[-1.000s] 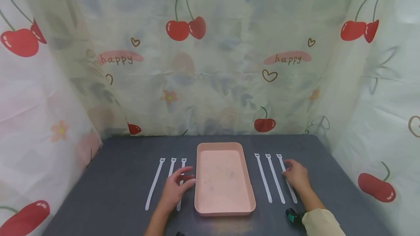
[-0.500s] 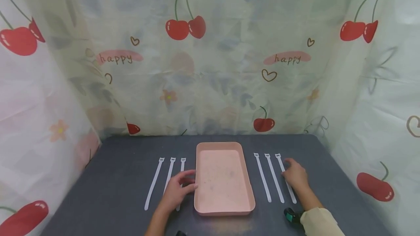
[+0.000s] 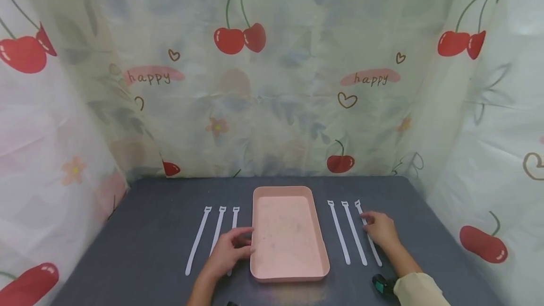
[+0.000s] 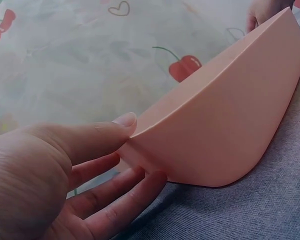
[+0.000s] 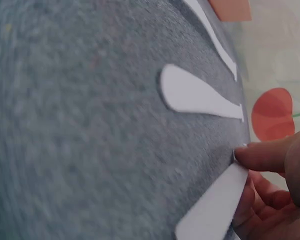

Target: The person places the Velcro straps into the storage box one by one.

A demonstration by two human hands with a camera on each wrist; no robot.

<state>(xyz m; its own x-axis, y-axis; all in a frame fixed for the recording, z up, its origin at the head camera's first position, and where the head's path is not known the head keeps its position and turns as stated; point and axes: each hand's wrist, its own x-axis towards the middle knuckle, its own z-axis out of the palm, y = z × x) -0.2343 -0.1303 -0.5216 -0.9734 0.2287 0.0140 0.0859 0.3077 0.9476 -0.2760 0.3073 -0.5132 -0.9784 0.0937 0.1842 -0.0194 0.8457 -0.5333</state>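
Head view: pink tray (image 3: 289,275) lies on the grey counter (image 3: 153,230), between the two hands. Left hand (image 3: 228,253) rests beside the tray's left wall, fingers relaxed and spread, thumb toward the rim, lying over the nearest white strap (image 3: 233,218). Two more white straps (image 3: 198,240) lie to its left, side by side, apart from each other. Right hand (image 3: 381,230) lies on the outermost strap (image 3: 359,207) of three on the tray's right; fingertips on it. The two other right-side straps (image 3: 339,237) lie between that hand and the tray. Cherry-print curtain (image 3: 272,74) stands beyond both hands.

Left wrist view: left hand (image 4: 55,180) open, fingers straight, holding nothing; thumb tip touches the tray (image 4: 225,130) at its corner wall, fingers just beside the base.

Right wrist view: right hand (image 5: 277,185) has thumb and fingers closed on the edge of a white strap (image 5: 210,210), pinching it against the counter (image 5: 80,125). Another strap (image 5: 195,95) lies just beyond the fingertips, apart. Image blurred.
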